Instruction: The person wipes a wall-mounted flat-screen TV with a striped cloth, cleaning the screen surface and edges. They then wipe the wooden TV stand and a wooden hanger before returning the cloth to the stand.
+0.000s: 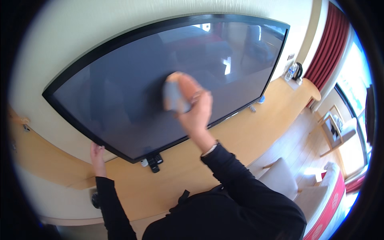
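A large flat-screen television [120, 90] with a black frame stands close to the wall before me, its glossy screen reflecting the room. My right hand [196, 111] is at the middle of the screen, blurred, with a grey-and-orange cloth [175, 94] held under the fingers. The cloth is too blurred to show its folds or its exact contact with the glass. At the lower left edge of the television, my left hand [97, 154] grips the frame; some of its fingers are hidden there.
Under the screen, a wooden desk [186, 168] carries black remote controls [153, 164] and a small white object [144, 162]. Farther right are a blue object [261, 99], a plastic water bottle [290, 73] and a black kettle [298, 70]. Chairs [283, 177] and a bed [330, 198] stand at right.
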Demonstrator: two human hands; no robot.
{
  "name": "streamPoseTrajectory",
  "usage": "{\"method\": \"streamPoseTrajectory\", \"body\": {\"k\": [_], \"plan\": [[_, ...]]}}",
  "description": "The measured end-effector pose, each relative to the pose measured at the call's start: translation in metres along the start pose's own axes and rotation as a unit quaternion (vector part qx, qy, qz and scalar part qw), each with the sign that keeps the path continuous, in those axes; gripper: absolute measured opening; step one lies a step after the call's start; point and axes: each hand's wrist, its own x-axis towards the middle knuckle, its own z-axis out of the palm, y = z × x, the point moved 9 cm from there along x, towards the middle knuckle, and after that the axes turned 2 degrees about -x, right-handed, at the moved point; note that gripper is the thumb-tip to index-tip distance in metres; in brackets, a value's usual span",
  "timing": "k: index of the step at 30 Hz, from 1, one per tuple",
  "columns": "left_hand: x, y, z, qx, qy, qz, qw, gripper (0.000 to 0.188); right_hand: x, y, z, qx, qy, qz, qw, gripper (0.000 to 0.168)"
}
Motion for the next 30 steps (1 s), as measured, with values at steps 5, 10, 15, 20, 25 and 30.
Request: {"method": "streamPoseTrajectory", "body": {"k": [5, 10, 15, 20, 25, 30], "plan": [[0.004, -0.003, -0.010, -0.023, -0.060, -0.019, 0.998, 0.062, -0.098, -0.132, 0.077, 0.009, -0.067, -0.045, 0.997, 0.054], [0.007, -0.008, 0.004, -0.153, -0.018, -0.096, 0.983, 0.045, -0.147, -0.194, 0.117, 0.056, -0.137, -0.049, 0.988, 0.052], [0.011, -0.006, 0.002, -0.163, 0.005, -0.110, 0.980, 0.044, -0.146, -0.192, 0.120, 0.087, -0.174, -0.044, 0.980, 0.058], [0.027, -0.022, -0.012, -0.010, 0.021, -0.048, 0.999, 0.047, -0.071, -0.086, 0.054, 0.068, -0.109, -0.014, 0.992, 0.055], [0.018, -0.020, -0.045, 0.139, 0.103, -0.003, 0.985, 0.059, 0.021, 0.089, -0.030, -0.020, -0.031, 0.067, 0.997, 0.067], [-0.006, 0.010, 0.014, 0.043, 0.260, -0.093, 0.960, 0.080, 0.116, 0.284, -0.124, -0.096, 0.066, 0.157, 0.981, 0.065]]}}
